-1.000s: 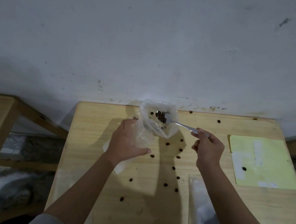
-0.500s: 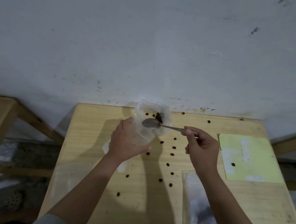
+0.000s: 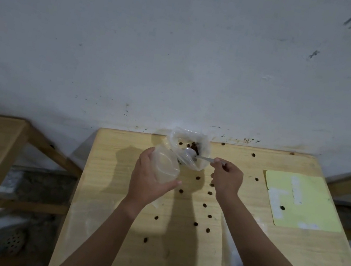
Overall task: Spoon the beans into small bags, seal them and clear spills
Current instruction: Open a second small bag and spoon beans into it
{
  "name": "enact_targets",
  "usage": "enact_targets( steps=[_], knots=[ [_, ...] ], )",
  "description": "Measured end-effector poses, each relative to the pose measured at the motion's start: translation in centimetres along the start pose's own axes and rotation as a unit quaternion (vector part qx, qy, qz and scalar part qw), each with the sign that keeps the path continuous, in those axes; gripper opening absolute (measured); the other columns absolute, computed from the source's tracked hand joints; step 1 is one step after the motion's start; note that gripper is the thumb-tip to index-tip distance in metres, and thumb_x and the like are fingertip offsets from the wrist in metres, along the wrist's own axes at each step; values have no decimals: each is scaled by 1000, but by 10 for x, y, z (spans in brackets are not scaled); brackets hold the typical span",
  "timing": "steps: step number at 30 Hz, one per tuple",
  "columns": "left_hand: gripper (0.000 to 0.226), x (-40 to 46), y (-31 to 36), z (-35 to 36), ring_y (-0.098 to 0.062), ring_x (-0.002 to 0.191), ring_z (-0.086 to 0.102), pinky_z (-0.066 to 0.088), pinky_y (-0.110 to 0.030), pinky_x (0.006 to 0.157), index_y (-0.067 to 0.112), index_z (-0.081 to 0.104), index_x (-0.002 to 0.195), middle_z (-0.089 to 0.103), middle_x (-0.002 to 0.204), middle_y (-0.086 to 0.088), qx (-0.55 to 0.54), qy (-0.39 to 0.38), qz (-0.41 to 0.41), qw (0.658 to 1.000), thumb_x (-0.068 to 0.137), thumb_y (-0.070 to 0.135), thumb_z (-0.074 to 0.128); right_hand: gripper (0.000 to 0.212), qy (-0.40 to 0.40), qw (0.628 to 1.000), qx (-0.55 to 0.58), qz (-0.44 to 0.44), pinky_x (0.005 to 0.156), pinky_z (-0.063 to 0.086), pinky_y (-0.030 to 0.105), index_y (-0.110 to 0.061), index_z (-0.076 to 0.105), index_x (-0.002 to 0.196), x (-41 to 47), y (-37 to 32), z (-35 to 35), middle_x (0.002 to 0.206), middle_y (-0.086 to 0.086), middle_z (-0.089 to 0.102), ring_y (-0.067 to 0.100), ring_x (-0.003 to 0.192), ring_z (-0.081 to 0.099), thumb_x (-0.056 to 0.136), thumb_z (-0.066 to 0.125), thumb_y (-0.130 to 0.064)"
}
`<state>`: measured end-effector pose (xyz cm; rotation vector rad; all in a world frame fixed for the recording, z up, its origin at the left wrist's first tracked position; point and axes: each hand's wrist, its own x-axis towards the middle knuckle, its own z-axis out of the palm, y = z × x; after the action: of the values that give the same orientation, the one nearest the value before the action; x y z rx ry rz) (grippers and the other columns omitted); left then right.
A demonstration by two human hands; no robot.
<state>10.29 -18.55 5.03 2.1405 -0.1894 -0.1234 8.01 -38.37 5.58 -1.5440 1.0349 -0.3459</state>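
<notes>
The small bag (image 3: 166, 165) is thin, limp plastic, likely near weightless and slippery, so it seems best gripped just below its mouth. The left hand (image 3: 150, 181) curls round it there, above the desk's (image 3: 114, 192) far edge. The right hand (image 3: 227, 178) pinches the spoon (image 3: 196, 155), its bowl inside the large bag (image 3: 190, 149) of beans (image 3: 194, 146). Spilled beans (image 3: 204, 205) dot the middle; a yellow sheet (image 3: 311, 200) lies toward the right edge.

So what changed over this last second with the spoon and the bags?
The spoon, loaded a second ago, tipped its beans and now dips back into the big bag. The left hand raised the small bag beside it. The right hand kept its grip; scattered beans stayed.
</notes>
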Motion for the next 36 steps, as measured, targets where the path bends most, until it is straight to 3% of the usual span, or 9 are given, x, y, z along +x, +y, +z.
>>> enact_targets(
  steps=[2,5,10,13,17,22,26,29,36],
  knots=[
    [113,2,0,0,-11,119,45,45,-32,96,21,30,136,42,129,7,-9,1,-4,1000,45,63,83,10,2,1000,-10,11,75,55,45,-17,71,91,6,3,6,80,3,70,21,69,60,87,63,-22],
    [116,7,1,1,-15,115,47,48,-39,94,19,31,135,44,126,4,-6,8,2,1000,42,68,80,40,6,999,-23,26,79,56,48,-10,58,121,9,4,8,83,7,68,25,77,66,86,65,-28],
    [120,8,16,3,-21,114,49,48,-46,92,8,35,132,42,123,4,-7,40,9,999,37,71,73,56,23,996,-92,-3,82,51,37,-9,40,138,-9,-8,-7,114,4,60,24,99,62,90,60,-27],
    [123,3,26,5,-17,118,45,45,-49,95,9,32,132,35,124,10,-12,38,10,999,35,73,71,42,14,990,-90,-107,71,49,29,-15,52,128,-44,-20,-18,116,-6,52,12,93,60,89,62,-26],
    [135,-6,39,6,-17,127,36,40,-49,101,15,21,137,29,130,8,-11,9,-24,1000,30,83,68,16,-145,978,9,-148,60,49,14,-15,68,100,-82,-30,-25,94,-2,69,-2,76,63,84,69,-17],
    [134,-29,64,3,-1,118,21,38,-43,104,32,8,139,10,115,27,-36,-44,-29,998,31,76,75,2,-172,971,98,-137,57,51,21,-6,71,81,-94,-31,-40,72,4,69,13,65,65,82,70,-6],
    [70,-45,76,3,-12,112,43,40,-26,90,35,33,121,40,123,5,-183,-64,-46,980,69,62,71,9,-151,969,97,-170,63,51,22,-10,70,78,-89,-32,-60,71,2,68,8,63,63,85,67,-6],
    [13,-55,87,4,-8,84,58,46,-25,76,26,55,94,60,92,4,-244,-1,-36,969,91,38,55,18,-138,972,77,-173,68,53,31,-18,67,73,-83,-27,-82,68,-3,68,7,63,62,87,65,-7],
    [13,-86,102,26,-4,66,54,44,-17,66,17,61,81,59,75,3,-215,-3,-42,976,93,22,58,21,-139,974,59,-171,68,49,32,-16,62,71,-83,-9,-125,70,3,64,16,68,57,90,61,-7]
  ],
)
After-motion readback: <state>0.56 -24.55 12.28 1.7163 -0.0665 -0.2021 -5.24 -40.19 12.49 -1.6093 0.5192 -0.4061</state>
